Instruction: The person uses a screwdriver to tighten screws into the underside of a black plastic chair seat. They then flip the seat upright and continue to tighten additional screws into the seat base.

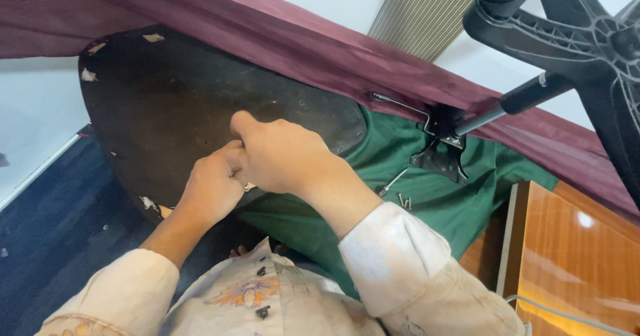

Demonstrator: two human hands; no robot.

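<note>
While the dark seat board (167,103) lies on the green cloth (427,196), we press both hands on its near edge. Our left hand (212,188) is curled shut; our right hand (277,153) pinches something hidden. Screws (404,201) lie nearby.

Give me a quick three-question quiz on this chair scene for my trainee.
1. True or false: both hands rest on the dark seat underside.
2. Which cloth do the loose screws lie on: A maroon, B green, C white?
3. What stands at the upper right?

Key:
1. True: the left hand and right hand meet at its lower edge.
2. B.
3. The black chair base, with its gas cylinder running to the metal mechanism plate.
</note>
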